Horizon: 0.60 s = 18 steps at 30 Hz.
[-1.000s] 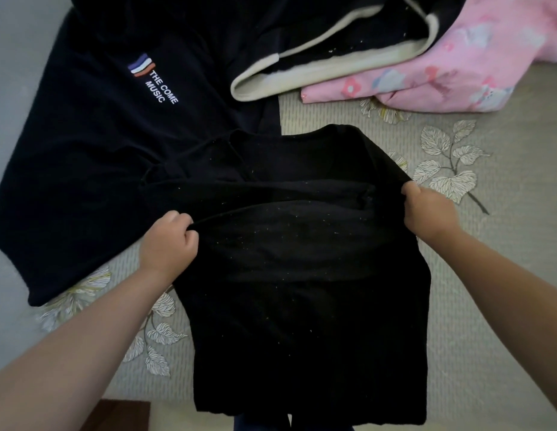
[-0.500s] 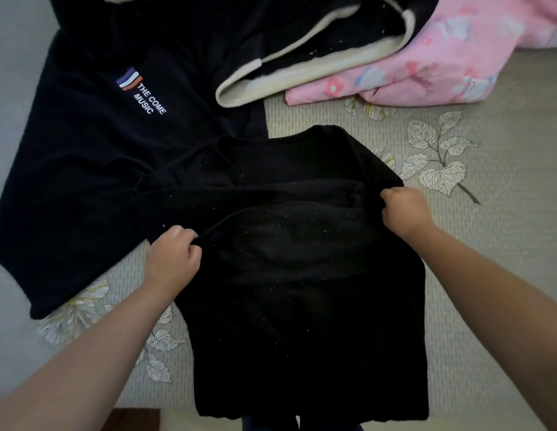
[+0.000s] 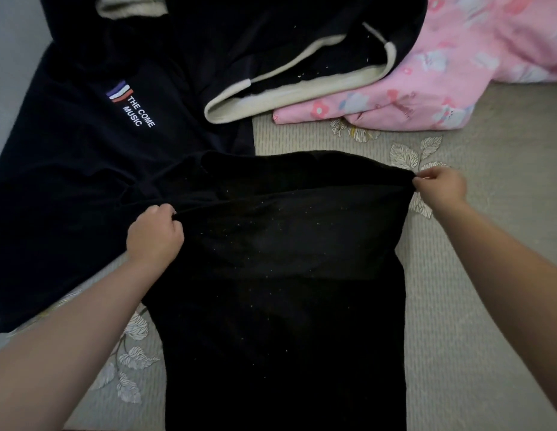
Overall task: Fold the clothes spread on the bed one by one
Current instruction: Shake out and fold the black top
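Head view: a black garment (image 3: pixel 280 290) of soft, matte cloth, flecked with pale lint, lies on the bed (image 3: pixel 476 290) in the middle of the picture. It forms a long, roughly rectangular shape running toward the near edge of the bed, with a doubled fold of cloth across its far end. The bed cover is a ribbed, grey-beige fabric printed with pale leaf sprigs.

The left hand (image 3: pixel 155 233) sits at the left edge of the black garment, fingers curled tight into a fist around a bunched ridge of the cloth. The right hand (image 3: pixel 440 188) is at the garment's far right corner, fingers and thumb pinching the fold's edge, which is drawn taut between the two hands. Both forearms are bare.

To the left of the black garment, and partly under its far left corner, spreads a dark navy sweatshirt (image 3: pixel 78 188), smooth-faced, with a small striped emblem and the white words "THE COME MUSIC". Beyond the black garment lies a dark piece with cream fleece lining (image 3: pixel 302 98), its thick lined rim curling open in a loop. To the right of that, beyond the black garment's right corner, sits a crumpled pink printed fabric (image 3: pixel 442 82) with small flowers and pale figures.
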Available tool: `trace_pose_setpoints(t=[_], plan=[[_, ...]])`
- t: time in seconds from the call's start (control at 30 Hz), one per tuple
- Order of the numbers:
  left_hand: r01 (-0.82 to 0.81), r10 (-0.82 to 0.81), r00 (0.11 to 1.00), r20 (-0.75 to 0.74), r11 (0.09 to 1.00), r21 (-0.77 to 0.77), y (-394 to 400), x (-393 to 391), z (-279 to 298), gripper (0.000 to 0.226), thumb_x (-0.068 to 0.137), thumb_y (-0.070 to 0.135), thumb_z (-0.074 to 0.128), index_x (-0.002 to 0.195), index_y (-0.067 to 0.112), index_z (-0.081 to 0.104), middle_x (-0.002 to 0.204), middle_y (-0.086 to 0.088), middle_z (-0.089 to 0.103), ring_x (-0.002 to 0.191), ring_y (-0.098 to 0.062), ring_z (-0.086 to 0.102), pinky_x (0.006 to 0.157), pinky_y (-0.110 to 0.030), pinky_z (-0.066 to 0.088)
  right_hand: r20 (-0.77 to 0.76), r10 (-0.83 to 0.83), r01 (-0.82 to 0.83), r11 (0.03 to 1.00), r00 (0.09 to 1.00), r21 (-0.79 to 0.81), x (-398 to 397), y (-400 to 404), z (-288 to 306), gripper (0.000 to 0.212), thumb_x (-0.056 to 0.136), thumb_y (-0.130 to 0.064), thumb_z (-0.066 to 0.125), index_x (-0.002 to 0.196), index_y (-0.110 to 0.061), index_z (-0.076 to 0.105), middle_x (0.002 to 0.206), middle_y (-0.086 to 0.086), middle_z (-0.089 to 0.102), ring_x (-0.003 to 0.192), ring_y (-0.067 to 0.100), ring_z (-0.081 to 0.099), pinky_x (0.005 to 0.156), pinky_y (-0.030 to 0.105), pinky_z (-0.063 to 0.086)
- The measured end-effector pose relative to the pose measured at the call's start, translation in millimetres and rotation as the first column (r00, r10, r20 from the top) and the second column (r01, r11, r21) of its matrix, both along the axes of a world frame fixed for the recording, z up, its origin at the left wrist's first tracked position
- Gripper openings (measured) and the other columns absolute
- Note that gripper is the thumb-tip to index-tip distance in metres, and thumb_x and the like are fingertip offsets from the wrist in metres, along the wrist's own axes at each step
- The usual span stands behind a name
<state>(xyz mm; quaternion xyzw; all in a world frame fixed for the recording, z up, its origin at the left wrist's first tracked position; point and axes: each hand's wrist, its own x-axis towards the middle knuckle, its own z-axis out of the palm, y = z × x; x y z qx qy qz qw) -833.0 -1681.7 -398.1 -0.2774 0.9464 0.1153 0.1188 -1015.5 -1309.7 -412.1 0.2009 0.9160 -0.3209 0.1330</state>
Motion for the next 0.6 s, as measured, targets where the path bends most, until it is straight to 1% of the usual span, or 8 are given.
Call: trace_pose_setpoints(t=[0.07, 0.13, 0.17, 0.23, 0.3, 0.4, 0.47, 0.6], plan=[[-0.012, 0.017, 0.996, 0.092, 0.999, -0.046, 0.3, -7.5, -9.2, 0.03, 0.087, 0.001, 0.041, 0.114, -0.005, 0.05, 0.111, -0.025, 0.054, 0.1, -0.04, 0.05, 0.081, -0.044, 0.038, -0.033, -0.041, 0.042, 0.999, 0.999, 0.023, -3.7, -9.1, -7.7, 0.028, 0.088, -0.008, 0.052, 0.113, 0.0, 0.06, 0.11, 0.021, 0.063, 0.097, 0.03, 0.06, 0.087, 0.03, 0.044], [-0.03, 0.04, 0.995, 0.094, 0.994, -0.102, 3.1, -9.0, -15.9, 0.033, 0.088, 0.001, 0.044, 0.12, -0.004, 0.047, 0.117, -0.027, 0.051, 0.107, -0.041, 0.047, 0.087, -0.048, 0.035, -0.084, -0.069, 0.071, 0.997, 0.994, 0.023, -2.1, -17.0, -10.1, 0.033, 0.091, -0.011, 0.046, 0.122, -0.001, 0.054, 0.118, 0.019, 0.06, 0.111, 0.031, 0.054, 0.093, 0.03, 0.037], [-0.044, 0.052, 0.996, 0.067, 0.992, -0.118, 5.3, -8.4, -17.2, 0.036, 0.088, 0.003, 0.047, 0.123, -0.004, 0.046, 0.121, -0.028, 0.049, 0.111, -0.042, 0.044, 0.09, -0.05, 0.033, -0.142, -0.019, 0.025, 0.999, 0.99, 0.042, 3.0, -20.0, -9.8, 0.035, 0.092, -0.01, 0.045, 0.124, 0.001, 0.051, 0.12, 0.02, 0.058, 0.113, 0.032, 0.052, 0.093, 0.029, 0.034], [-0.013, 0.011, 1.0, -0.017, 0.994, -0.111, 11.8, -2.6, -17.3, 0.042, 0.085, 0.005, 0.056, 0.124, -0.006, 0.047, 0.128, -0.03, 0.045, 0.119, -0.044, 0.04, 0.095, -0.055, 0.03, -0.295, 0.293, -0.243, 0.95, 0.909, 0.195, 21.5, -25.1, -8.5, 0.035, 0.089, -0.005, 0.047, 0.122, 0.007, 0.051, 0.12, 0.027, 0.055, 0.113, 0.04, 0.05, 0.094, 0.037, 0.035], [0.181, -0.197, 0.973, -0.118, 0.974, -0.136, 21.9, 8.8, -19.1, 0.041, 0.081, 0.007, 0.059, 0.119, -0.008, 0.052, 0.126, -0.032, 0.048, 0.119, -0.047, 0.044, 0.095, -0.06, 0.033, -0.328, 0.64, -0.506, 0.76, 0.695, 0.408, 45.8, -24.7, -12.7, 0.033, 0.085, -0.008, 0.054, 0.115, 0.006, 0.059, 0.12, 0.03, 0.055, 0.112, 0.045, 0.052, 0.092, 0.047, 0.038], [0.471, -0.482, 0.873, -0.073, 0.873, -0.13, 41.3, 33.9, -26.7, 0.046, 0.082, 0.025, 0.043, 0.113, -0.006, 0.059, 0.122, -0.028, 0.055, 0.114, -0.046, 0.051, 0.092, -0.061, 0.036, -0.134, 0.898, -0.701, 0.415, 0.42, 0.58, 75.4, -17.4, -22.5, 0.042, 0.087, -0.03, 0.044, 0.114, -0.006, 0.064, 0.124, 0.021, 0.057, 0.115, 0.043, 0.053, 0.098, 0.049, 0.034], [0.5, -0.497, 0.865, 0.067, 0.865, -0.039, 48.5, 50.9, -32.9, 0.054, 0.084, 0.034, 0.041, 0.121, -0.003, 0.054, 0.13, -0.026, 0.049, 0.122, -0.045, 0.043, 0.097, -0.06, 0.031, 0.054, 0.905, -0.776, 0.329, 0.421, 0.538, 81.6, -9.1, -30.2, 0.053, 0.086, -0.039, 0.034, 0.121, -0.008, 0.06, 0.131, 0.02, 0.052, 0.121, 0.043, 0.047, 0.099, 0.061, 0.03], [0.329, -0.334, 0.908, 0.253, 0.942, 0.066, 46.7, 74.8, -52.6, 0.067, 0.091, 0.04, 0.046, 0.145, 0.01, 0.018, 0.154, -0.015, 0.006, 0.141, -0.035, 0.0, 0.113, -0.047, 0.001, 0.189, 0.777, -0.759, 0.481, 0.601, 0.438, 76.0, 7.4, -43.6, 0.069, 0.085, -0.052, 0.013, 0.141, -0.018, 0.032, 0.152, 0.011, 0.02, 0.141, 0.034, 0.015, 0.11, 0.057, 0.005]])
